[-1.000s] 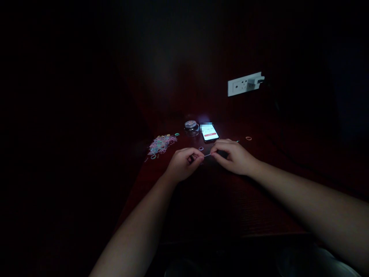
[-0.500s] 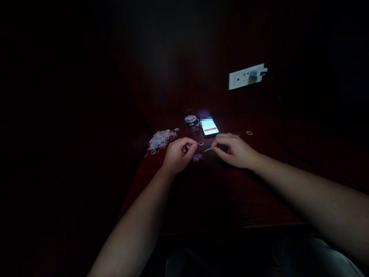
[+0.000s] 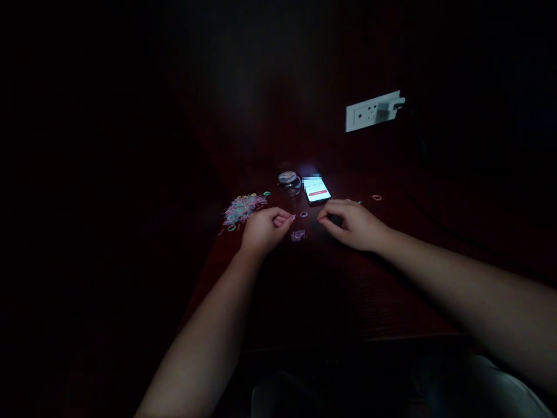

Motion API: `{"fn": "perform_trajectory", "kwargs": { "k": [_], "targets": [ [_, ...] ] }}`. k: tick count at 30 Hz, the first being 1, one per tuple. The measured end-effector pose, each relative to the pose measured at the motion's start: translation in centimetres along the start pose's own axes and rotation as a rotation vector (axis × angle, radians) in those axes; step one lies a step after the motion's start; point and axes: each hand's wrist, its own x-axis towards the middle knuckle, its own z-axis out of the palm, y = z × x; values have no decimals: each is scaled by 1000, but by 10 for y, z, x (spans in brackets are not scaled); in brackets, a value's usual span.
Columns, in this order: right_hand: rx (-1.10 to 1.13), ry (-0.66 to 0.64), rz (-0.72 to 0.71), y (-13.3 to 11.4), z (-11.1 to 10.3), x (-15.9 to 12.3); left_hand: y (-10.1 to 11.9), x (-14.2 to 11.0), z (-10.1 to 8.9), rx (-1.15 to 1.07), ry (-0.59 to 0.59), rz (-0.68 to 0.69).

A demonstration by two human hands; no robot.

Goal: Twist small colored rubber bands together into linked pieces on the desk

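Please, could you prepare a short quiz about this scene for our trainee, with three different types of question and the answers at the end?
1. True or false: the screen of the phone is lit.
2. Which thing lies between the left hand and the right hand? A) the wall socket; B) the purple ring; C) the orange ring.
3. Seen from the camera, on which side of the jar is the large multicoloured heap?

Key: 1. True. 2. B. 3. Left.
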Motion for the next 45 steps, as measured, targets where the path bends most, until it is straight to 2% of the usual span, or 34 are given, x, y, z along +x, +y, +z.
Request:
{"fn": "perform_trajectory", "kwargs": {
  "k": [3,9,15,18,23,26,28,33,40,45],
  "targets": [
    [4,-26,12,1,1,0,-7,0,1,57,-35,-87],
    [-71,-155,-1,0,3,-1,-9,-1,4,103,-82,-97],
    [-134,-336,-32,-5,6,-3,6,-2,1,172,-202,-244],
    [-141,-399,-32,-6,9,-5,15,-2,-2,212,-260,-252],
    [-153,-445,-17,-4,14,-8,16,1,-9,346,-238,-232],
    [-160,-454,-21,-2,16,-10,11,1,-10,354,-218,-258],
    [-160,-459,-21,0,18,-10,9,0,-9,327,-245,-262],
    [-151,-454,-9,2,20,-11,5,-4,-5,235,-327,-199],
    [-145,-476,-8,0,18,-11,0,-6,-5,191,-408,-24],
    [-133,-483,1,-1,17,-10,-1,-6,-6,180,-417,50]
  ]
}}
